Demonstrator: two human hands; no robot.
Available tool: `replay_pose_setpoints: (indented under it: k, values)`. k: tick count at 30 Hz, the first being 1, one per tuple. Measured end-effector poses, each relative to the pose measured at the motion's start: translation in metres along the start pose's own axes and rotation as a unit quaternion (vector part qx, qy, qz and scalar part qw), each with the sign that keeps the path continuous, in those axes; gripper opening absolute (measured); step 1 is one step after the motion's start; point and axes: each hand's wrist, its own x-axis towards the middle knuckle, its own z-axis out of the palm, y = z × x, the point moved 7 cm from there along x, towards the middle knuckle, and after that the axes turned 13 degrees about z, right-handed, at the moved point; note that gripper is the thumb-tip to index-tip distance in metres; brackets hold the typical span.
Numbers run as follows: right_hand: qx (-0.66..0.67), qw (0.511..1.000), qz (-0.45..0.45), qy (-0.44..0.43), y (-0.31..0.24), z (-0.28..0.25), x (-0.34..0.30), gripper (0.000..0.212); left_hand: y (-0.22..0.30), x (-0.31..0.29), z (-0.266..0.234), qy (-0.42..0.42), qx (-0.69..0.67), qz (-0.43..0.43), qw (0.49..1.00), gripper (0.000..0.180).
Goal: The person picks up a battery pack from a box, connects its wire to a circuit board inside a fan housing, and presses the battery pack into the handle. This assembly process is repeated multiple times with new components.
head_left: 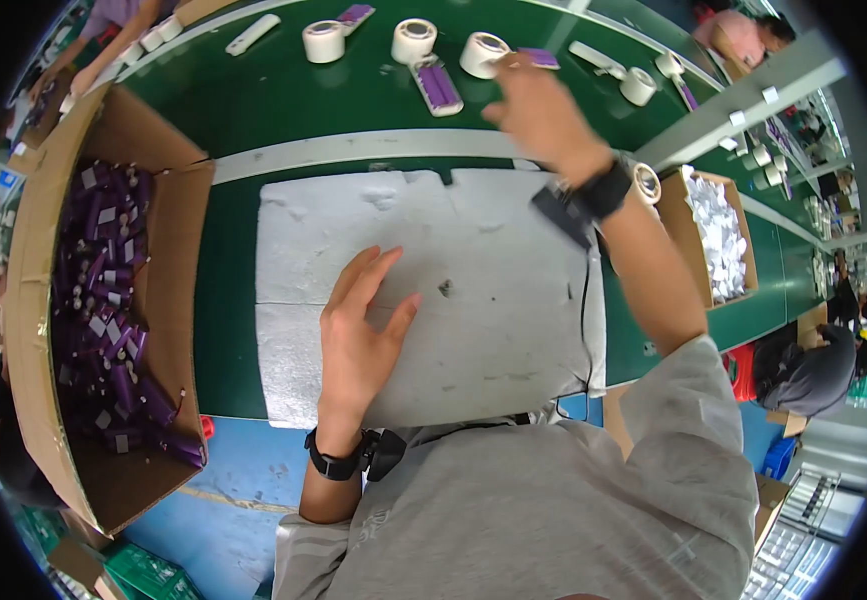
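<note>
Currently extends right hand (545, 115) to white cylinder (477, 58) on green surface (253, 95), can't tell whether gripping it; holds left hand (358, 335), fingers spread wide, over foam board (513, 300), right of cardboard box (173, 290) with purple parts (125, 390).

White round units (324, 43) are standing spaced along a long green counter (229, 240) in what is looking like a factory assembly hall, where bulk cardboard cartons (33, 270) are holding purple parts (103, 270) and co-workers, including one in pink (731, 36), are occupying positions around the line.
</note>
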Motion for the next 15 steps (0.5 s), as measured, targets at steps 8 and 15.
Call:
replay_pose_setpoints:
  k: [8,15]
  values:
    - [-0.262,0.960,0.087,-0.049,0.340,0.053,0.129,0.064,-0.040,-0.056,-0.138,0.150,0.185,-0.043,0.970,0.040]
    - [-0.273,0.936,0.212,-0.069,0.322,0.026,0.085,0.043,-0.063,-0.038,-0.204,0.189,0.327,-0.007,0.926,0.041]
